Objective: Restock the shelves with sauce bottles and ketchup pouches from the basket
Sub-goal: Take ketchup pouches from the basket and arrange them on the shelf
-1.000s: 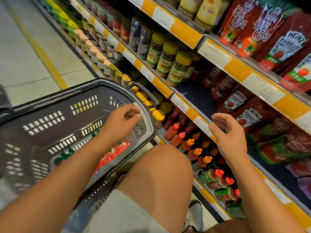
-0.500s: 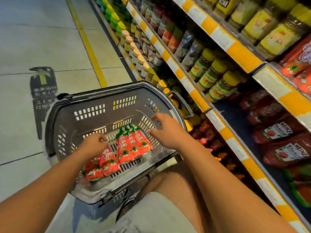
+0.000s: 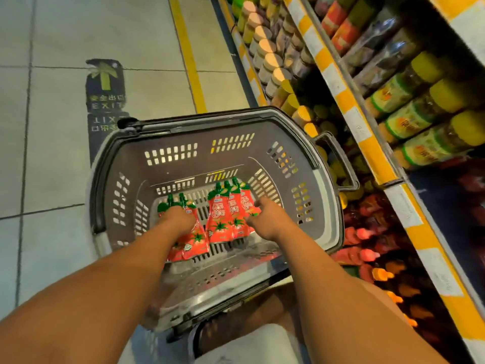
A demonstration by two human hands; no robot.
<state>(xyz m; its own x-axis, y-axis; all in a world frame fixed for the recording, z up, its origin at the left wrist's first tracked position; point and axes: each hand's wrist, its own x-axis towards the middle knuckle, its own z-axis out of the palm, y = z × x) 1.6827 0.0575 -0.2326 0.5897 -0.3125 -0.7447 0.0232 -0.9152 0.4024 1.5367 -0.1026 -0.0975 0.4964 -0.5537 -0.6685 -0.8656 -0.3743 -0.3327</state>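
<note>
A grey plastic basket [image 3: 325, 206] stands on the floor in front of me. Red ketchup pouches with green caps lie on its bottom in two bunches. My left hand [image 3: 181, 219] is closed over the top of the left bunch [image 3: 194, 243]. My right hand [image 3: 267, 219] reaches the right edge of the right bunch [image 3: 223, 219], fingers spread and tips touching the outermost pouch. Sauce bottles [image 3: 364, 254] with red and orange caps lie on the low shelf to the right.
Shelves with yellow-and-white price rails [image 3: 367, 143] run along the right, close to the basket's handle [image 3: 343, 164]. Jars with yellow lids [image 3: 425, 122] fill the shelf above. An EXIT floor sticker [image 3: 105, 95] and a yellow line [image 3: 189, 59] mark the tiled aisle. My knee is below the basket.
My view swung left from the shelf down to the basket. Both hands dropped into the basket: the left settled onto the left pouches, and the right came over from the shelf to the right bunch.
</note>
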